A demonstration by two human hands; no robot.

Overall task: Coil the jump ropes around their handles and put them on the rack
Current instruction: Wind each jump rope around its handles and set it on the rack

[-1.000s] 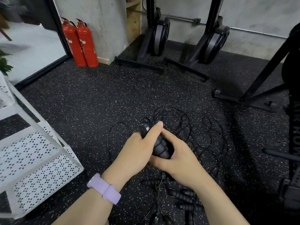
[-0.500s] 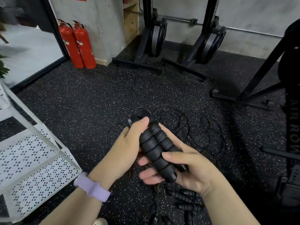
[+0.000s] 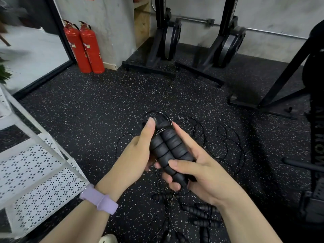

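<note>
Handles: two black ribbed foam jump-rope handles (image 3: pixel 169 151) lie side by side in the air above the middle of the black speckled rubber floor (image 3: pixel 91 109). Left hand (image 3: pixel 135 153) wraps their far end, thumb on the caps. Right hand (image 3: pixel 198 171) cups the near end, thumb across, forefinger straight along the side. Foam looks light, soft and grippy. Thin black wire rope (image 3: pixel 206 135), mostly loose on the floor, looks springy and likely to uncoil; best held at the handle tops while winding. White perforated metal rack (image 3: pixel 40 174) stands at the floor's left edge. Versus half a second ago: the pair sits more upright, and a wire loop now crosses the top.
</note>
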